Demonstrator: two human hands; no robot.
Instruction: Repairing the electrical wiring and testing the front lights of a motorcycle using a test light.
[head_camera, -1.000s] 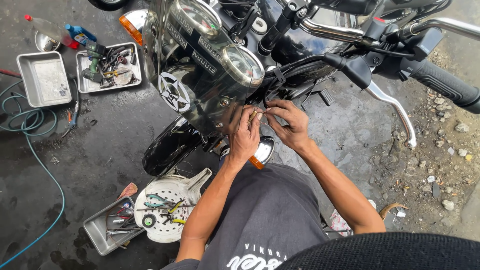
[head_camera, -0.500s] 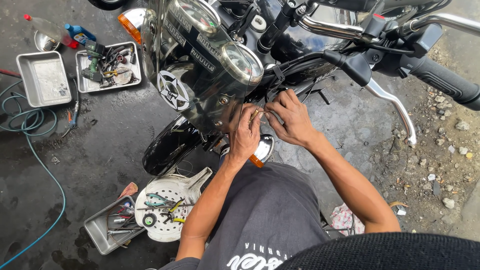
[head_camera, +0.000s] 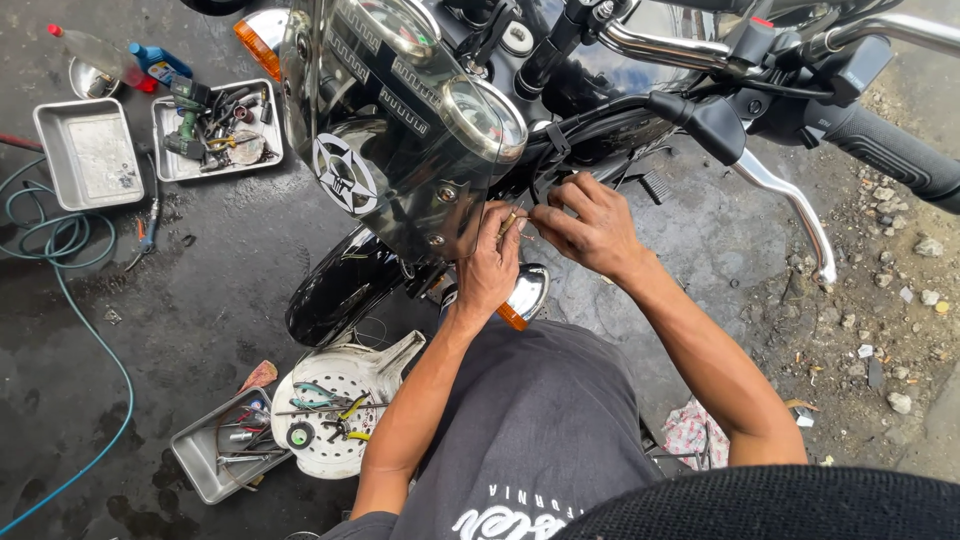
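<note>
Since half a second ago our hands have barely shifted; the right hand (head_camera: 592, 225) has settled closer against the left hand (head_camera: 490, 268), both tucked under the headlight shell (head_camera: 385, 160) of the black motorcycle (head_camera: 600, 90). We've got the left fingers pinched on a small brass-coloured fitting (head_camera: 509, 221), the right fingertips closed on thin wiring (head_camera: 540, 190) just beside it, touching. We judge we're mid-way through joining or freeing a connector; what comes next calls for a steady pinch and a fine, straight pull or push, little force. Below us, wet dark concrete (head_camera: 200, 300): a tray of tools (head_camera: 215, 130) and an empty metal tray (head_camera: 85, 150) far left, a green hose (head_camera: 60, 260), a white wheel cover (head_camera: 340, 405) with pliers.
</note>
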